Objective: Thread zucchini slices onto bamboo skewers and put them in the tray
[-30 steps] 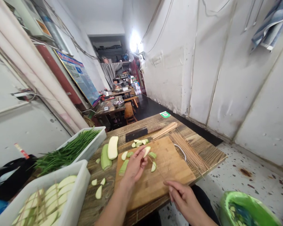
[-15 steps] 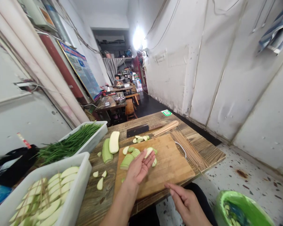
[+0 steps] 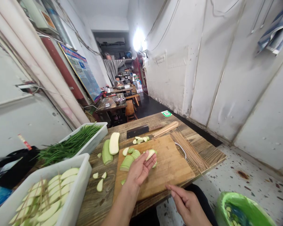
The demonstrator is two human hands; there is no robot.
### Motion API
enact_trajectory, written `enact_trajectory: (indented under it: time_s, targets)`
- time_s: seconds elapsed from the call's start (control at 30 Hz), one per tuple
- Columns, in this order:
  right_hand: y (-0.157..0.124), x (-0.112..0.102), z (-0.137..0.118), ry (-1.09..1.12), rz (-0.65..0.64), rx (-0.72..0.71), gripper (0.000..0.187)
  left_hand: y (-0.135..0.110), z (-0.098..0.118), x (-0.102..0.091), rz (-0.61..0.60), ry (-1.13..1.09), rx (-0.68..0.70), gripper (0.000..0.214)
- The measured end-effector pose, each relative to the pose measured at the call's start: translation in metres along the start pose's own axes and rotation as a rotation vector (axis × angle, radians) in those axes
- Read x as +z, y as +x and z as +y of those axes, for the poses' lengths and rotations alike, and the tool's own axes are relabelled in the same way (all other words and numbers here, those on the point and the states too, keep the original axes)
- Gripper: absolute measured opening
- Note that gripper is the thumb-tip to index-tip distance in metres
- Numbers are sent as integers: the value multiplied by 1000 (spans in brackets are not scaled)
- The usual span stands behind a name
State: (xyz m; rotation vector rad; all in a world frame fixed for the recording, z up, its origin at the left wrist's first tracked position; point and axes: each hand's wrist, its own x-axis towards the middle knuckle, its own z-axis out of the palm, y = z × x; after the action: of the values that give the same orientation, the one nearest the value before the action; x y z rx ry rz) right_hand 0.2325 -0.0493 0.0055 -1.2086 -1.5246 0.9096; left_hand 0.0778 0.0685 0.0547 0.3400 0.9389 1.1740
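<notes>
My left hand (image 3: pixel 141 169) is over the cutting board (image 3: pixel 172 163), palm turned up, with a pale green-edged squash slice (image 3: pixel 151 153) held between thumb and fingers. At the board's near edge my right hand (image 3: pixel 185 199) pinches a thin bamboo skewer; most of its length is hard to make out. Cut squash slices (image 3: pixel 128 161) lie in a row on the board just left of my left hand. Two larger squash pieces (image 3: pixel 114 143) rest beside the board. A white tub (image 3: pixel 86 166) at lower left holds skewered slices.
Loose bamboo skewers (image 3: pixel 188 150) lie right of the board, near a second bundle (image 3: pixel 166 128). A cleaver (image 3: pixel 138 131) lies behind the board. Green chives (image 3: pixel 73 142) fill another tub. A green bin (image 3: pixel 245 207) stands on the floor at right. Further back is a person (image 3: pixel 118 82).
Both hands keep almost the same place and grip. My left hand, with the slice, has shifted very slightly to the right.
</notes>
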Motion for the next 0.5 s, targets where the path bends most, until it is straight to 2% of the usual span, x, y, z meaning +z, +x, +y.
enact_trajectory:
  time_s: [0.5]
  targets:
    - [2,-5,-3,-1,4,-55,40,-4,4,5,-13,51,48,6]
